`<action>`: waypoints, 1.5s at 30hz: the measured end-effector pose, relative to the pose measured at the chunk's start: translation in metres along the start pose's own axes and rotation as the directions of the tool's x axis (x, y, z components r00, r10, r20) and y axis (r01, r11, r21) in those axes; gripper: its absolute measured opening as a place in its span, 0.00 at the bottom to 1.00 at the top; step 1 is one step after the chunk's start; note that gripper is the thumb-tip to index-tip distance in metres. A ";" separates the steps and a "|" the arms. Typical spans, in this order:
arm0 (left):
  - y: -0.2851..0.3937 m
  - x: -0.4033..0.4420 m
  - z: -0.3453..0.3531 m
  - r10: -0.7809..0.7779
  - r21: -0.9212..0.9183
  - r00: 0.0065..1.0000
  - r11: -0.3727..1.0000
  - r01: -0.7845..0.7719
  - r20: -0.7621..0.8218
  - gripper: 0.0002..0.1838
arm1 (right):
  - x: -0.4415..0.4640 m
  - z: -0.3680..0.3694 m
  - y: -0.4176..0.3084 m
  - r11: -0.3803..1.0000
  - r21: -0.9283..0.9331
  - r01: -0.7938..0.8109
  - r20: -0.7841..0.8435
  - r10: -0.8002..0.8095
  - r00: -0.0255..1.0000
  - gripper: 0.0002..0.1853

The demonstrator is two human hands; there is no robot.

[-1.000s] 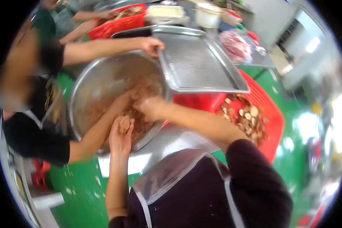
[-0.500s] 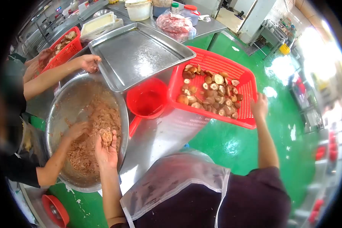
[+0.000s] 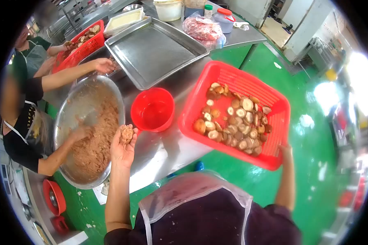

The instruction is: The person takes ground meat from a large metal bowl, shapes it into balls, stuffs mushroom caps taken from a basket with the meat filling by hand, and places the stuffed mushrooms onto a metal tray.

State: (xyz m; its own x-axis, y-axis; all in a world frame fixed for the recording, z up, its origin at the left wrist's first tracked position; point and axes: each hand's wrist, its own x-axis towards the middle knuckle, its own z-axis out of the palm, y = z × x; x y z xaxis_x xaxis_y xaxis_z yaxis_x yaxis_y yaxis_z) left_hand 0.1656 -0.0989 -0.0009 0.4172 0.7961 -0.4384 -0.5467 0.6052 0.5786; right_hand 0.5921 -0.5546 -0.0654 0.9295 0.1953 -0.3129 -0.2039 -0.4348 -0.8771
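Observation:
A lump of minced meat rests in my left hand, palm up with the fingers curled round it, beside the rim of a big metal bowl. The bowl holds a mass of minced meat mixture. My right hand grips the near right corner of a red plastic basket; some of its fingers are hidden by the rim. Inside the basket lie several mushrooms, some with the pale underside up. Between the bowl and the basket stands a red plastic dipper.
At left, a co-worker has one hand in the meat and the other near a metal tray. Another person stands behind at a second red basket. A bag of meat and tubs sit on the steel table.
My right hand has moved towards me along with the near right corner of the basket, which now sits lower in view. My left hand still holds the meat lump. The whole view has shifted.

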 end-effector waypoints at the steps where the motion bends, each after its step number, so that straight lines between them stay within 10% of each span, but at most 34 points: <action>1: -0.002 0.013 0.000 0.003 -0.008 1.000 1.000 -0.003 0.005 0.12 | -0.002 0.004 -0.003 1.000 0.029 -0.006 -0.007 0.006 1.000 0.19; 21: -0.048 0.023 0.054 0.000 -0.050 0.994 0.999 0.005 0.106 0.19 | -0.046 0.043 0.004 0.874 0.485 -0.012 0.092 -0.038 0.995 0.14; 24: -0.054 0.001 0.060 -0.014 -0.080 0.976 0.996 0.032 0.217 0.27 | -0.040 0.027 0.015 0.997 0.078 -0.015 0.128 0.004 0.992 0.14; 27: -0.051 -0.010 0.057 -0.026 -0.108 0.935 0.992 0.069 0.354 0.32 | -0.044 0.045 -0.030 0.467 -0.822 0.327 -0.183 -0.760 0.624 0.17; 30: -0.028 -0.021 0.053 -0.056 -0.138 0.907 0.983 0.123 0.417 0.33 | -0.102 0.149 -0.141 0.471 -0.478 0.742 0.043 -0.831 0.555 0.17; 35: -0.006 -0.036 0.048 -0.064 -0.076 0.915 0.992 0.103 0.399 0.31 | -0.211 0.331 -0.211 0.071 0.166 0.984 0.443 -0.897 -0.010 0.25; 45: 0.064 -0.046 -0.025 -0.046 -0.047 0.985 0.997 0.054 0.168 0.31 | -0.303 0.475 -0.205 0.246 0.405 0.881 0.563 -0.826 -0.029 0.09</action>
State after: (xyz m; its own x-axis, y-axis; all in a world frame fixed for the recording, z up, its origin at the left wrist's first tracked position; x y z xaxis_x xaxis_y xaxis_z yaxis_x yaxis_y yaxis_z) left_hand 0.0937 -0.0968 0.0388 0.5577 0.7561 -0.3426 -0.5566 0.6468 0.5214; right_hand 0.2063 -0.1073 0.0360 -0.0312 0.8485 0.5283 0.6439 0.4214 -0.6387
